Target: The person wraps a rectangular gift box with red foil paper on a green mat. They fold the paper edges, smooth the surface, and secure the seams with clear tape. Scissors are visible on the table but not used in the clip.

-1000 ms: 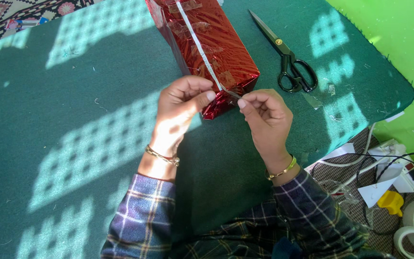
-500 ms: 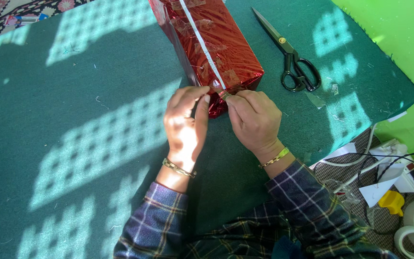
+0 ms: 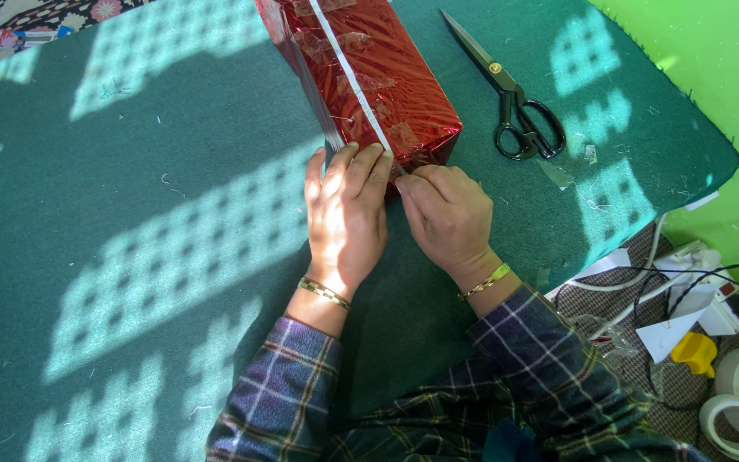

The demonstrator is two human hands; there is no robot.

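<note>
Green felt table (image 3: 130,257) holds scissors (image 3: 511,98) beside a red box (image 3: 369,77); left hand (image 3: 348,218) lies flat, fingers extended, right hand (image 3: 446,214) curled, both pressing its near end.

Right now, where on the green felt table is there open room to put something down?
The widest bare stretch of green felt table lies left of the left hand and shiny red foil-wrapped box. A narrower strip runs between the box and black scissors. It is crowded where the right hand and left hand press the box's near end.
</note>
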